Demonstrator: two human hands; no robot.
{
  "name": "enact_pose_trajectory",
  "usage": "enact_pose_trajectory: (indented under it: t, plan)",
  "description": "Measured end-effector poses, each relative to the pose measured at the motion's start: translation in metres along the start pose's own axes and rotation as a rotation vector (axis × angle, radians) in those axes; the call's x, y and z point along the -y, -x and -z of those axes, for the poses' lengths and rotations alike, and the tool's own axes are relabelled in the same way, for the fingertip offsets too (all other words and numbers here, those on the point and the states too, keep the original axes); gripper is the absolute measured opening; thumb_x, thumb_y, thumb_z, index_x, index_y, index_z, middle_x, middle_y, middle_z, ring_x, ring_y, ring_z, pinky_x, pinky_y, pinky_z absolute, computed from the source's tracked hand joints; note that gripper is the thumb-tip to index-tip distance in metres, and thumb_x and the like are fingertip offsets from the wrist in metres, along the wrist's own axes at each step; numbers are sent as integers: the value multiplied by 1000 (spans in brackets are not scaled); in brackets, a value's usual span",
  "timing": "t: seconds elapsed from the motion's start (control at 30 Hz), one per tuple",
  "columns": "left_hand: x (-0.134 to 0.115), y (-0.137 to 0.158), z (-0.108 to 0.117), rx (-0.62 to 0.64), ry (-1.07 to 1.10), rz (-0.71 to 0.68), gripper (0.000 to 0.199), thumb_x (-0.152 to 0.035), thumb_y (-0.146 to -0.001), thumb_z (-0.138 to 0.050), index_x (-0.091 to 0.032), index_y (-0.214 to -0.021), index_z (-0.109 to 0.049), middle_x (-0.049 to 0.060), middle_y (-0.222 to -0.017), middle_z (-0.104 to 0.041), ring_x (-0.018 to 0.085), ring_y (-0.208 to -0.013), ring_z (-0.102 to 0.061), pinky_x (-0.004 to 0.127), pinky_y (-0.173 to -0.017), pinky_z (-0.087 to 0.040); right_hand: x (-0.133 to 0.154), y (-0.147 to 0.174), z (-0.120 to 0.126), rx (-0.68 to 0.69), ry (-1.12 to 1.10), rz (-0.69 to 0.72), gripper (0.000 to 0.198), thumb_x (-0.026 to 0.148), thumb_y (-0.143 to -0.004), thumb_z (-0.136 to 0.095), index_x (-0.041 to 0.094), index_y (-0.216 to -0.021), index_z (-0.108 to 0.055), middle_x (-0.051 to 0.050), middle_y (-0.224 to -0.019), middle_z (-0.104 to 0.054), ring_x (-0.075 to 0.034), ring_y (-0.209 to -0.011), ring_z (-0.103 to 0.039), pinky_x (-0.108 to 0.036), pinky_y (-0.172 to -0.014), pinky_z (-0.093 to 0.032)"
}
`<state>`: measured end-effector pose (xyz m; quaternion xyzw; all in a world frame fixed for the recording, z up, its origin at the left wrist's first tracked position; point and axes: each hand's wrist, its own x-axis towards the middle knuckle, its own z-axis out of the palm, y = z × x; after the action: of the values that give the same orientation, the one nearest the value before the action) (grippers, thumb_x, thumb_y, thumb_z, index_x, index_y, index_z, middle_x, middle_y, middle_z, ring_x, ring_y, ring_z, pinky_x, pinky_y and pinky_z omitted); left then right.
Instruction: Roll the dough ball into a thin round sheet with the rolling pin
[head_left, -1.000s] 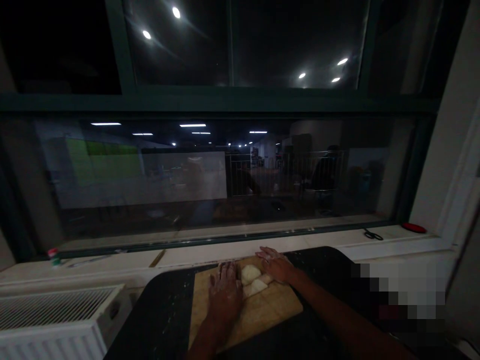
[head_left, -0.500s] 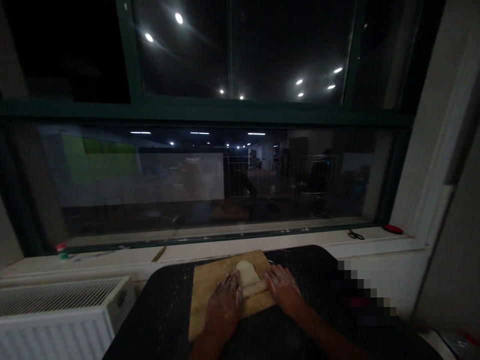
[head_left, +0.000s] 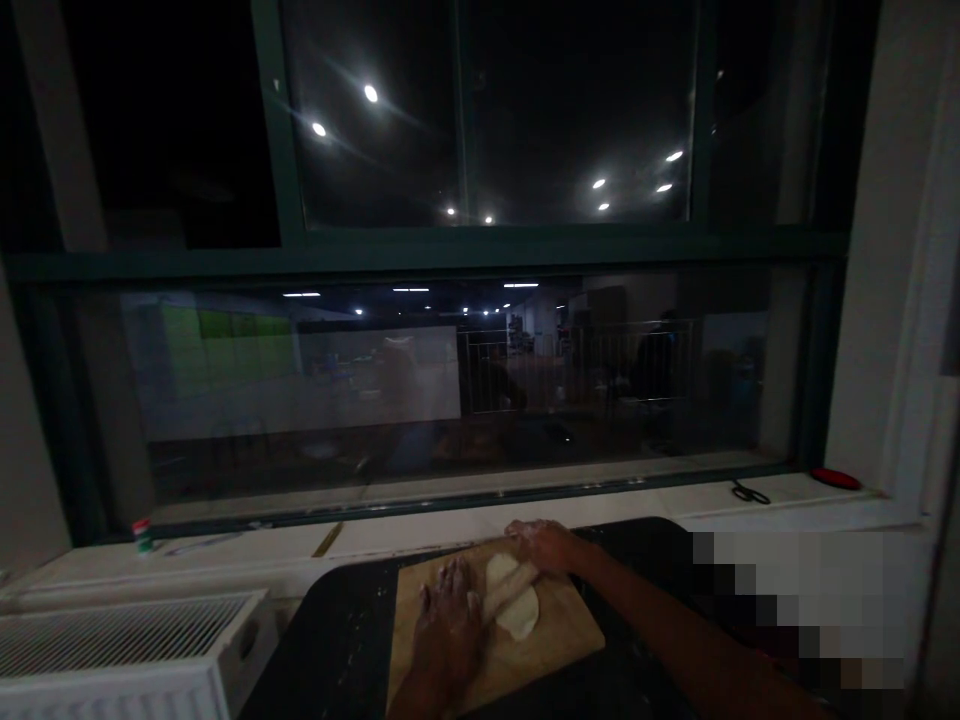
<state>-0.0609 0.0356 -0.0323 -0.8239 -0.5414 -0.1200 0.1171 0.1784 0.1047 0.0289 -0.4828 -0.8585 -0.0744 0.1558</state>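
A flattened piece of pale dough [head_left: 519,617] lies on a wooden board [head_left: 559,635]. Across it, tilted up to the right, runs a light wooden rolling pin [head_left: 508,592]. My left hand [head_left: 450,620] is on the pin's lower left end, its floury fingers reaching forward over the board. At the upper right end, near the board's far edge, my right hand [head_left: 544,545] closes over the pin. The palms hide both pin ends, and the dough shows on either side of the pin.
The board rests on a black table [head_left: 330,620] dusted with flour. Behind it, the windowsill [head_left: 465,515] bears scissors [head_left: 750,492], a red round object [head_left: 836,480] and a small red-capped container [head_left: 142,537]. A white radiator [head_left: 135,650] stands at the left.
My right hand has moved forward and left, turning the rolling pin to a steeper slant. More dough shows on the near side of the pin. The camera view has tilted up slightly.
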Motion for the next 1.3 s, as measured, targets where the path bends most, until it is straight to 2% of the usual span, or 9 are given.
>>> enact_pose_trajectory:
  t: [0.1, 0.17, 0.37, 0.57, 0.73, 0.9, 1.0, 1.13, 1.3]
  plan:
    - [-4, -3, -7, 51, -4, 13, 44, -22, -92, -46, -21, -135, -57, 17, -154, -41, 36, -142, -36, 64, -109, -35, -9, 4, -24, -40, -47, 47, 40, 27, -96, -45, 26, -133, -59, -7, -138, -60, -22, -125, -55, -38, -104, -43]
    - [-7, -3, -12, 25, -4, 26, 45, -21, -92, -44, -20, -136, -56, 17, -153, -42, 36, -141, -37, 63, -110, -34, -13, 10, -37, -86, -91, 60, 43, 27, -99, -38, 25, -139, -54, -7, -147, -52, -22, -135, -46, -41, -111, -37]
    - [-18, 2, -15, -128, -67, 8, 51, -12, -86, -47, -18, -136, -56, 13, -146, -53, 32, -134, -49, 54, -108, -44, -13, 43, -55, -131, -16, 9, 42, 23, -100, -34, 19, -131, -62, -9, -140, -59, -23, -131, -51, -42, -113, -38]
    - [-20, 3, -26, -330, -137, -63, 45, -11, -90, -41, -15, -131, -60, 11, -140, -59, 26, -125, -59, 43, -102, -52, 1, 81, -63, -51, 138, -157, 42, 20, -97, -37, 21, -132, -60, -12, -141, -57, -33, -134, -47, -52, -108, -40]
    - [3, -4, -33, -253, -92, -155, 41, -12, -91, -42, -15, -128, -60, 13, -140, -59, 26, -129, -55, 41, -107, -48, 15, 49, -21, -71, 13, -276, 40, 22, -100, -29, 17, -122, -62, -12, -114, -71, -24, -107, -66, -36, -95, -46]
    - [21, -3, -46, -225, -103, -184, 42, -11, -87, -50, -22, -126, -61, 13, -142, -57, 33, -131, -52, 53, -103, -49, -5, -13, 7, 29, -6, -140, 36, 19, -90, -41, 20, -120, -62, -8, -96, -74, -22, -93, -68, -35, -89, -45]
    - [16, -1, -59, -272, -107, -150, 46, -11, -88, -48, -26, -130, -60, 10, -146, -53, 32, -134, -49, 55, -104, -49, -21, -35, -7, 94, -39, -47, 40, 19, -89, -43, 23, -123, -64, -7, -104, -75, -21, -98, -68, -32, -87, -47]
    - [5, -3, -73, -260, -66, -65, 48, -15, -91, -43, -26, -135, -57, 9, -144, -54, 30, -134, -50, 52, -104, -49, -35, -38, -42, 94, -88, 49, 49, 21, -93, -40, 23, -139, -55, -8, -137, -61, -23, -126, -56, -36, -101, -44]
    - [-3, -5, -53, -186, -37, -8, 48, -18, -94, -36, -22, -139, -53, 10, -147, -52, 29, -135, -48, 52, -106, -47, -47, -18, -71, 32, -193, 66, 49, 24, -98, -30, 21, -139, -55, -6, -142, -58, -18, -131, -52, -36, -113, -38]
